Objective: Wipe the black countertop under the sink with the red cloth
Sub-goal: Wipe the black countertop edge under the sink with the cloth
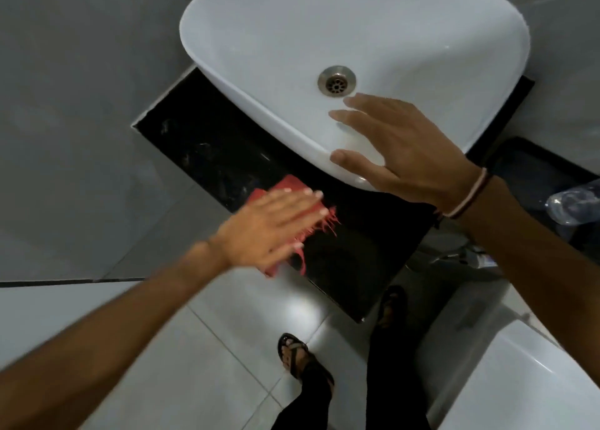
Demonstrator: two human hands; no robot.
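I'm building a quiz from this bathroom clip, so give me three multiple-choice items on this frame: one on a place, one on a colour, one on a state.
1. Where does the cloth lie?
A. In the basin
B. On the black countertop in front of the sink
C. On the floor

2. What colour is the cloth?
A. Blue
B. White
C. Red

3. How is the right hand?
A. Open, fingers spread over the sink's front rim
B. Clenched on the cloth
C. Holding a bottle

Key:
1 B, the red cloth lies flat on the countertop under the left hand.
2 C, its body and fringe are red.
3 A, the right hand is empty over the sink.
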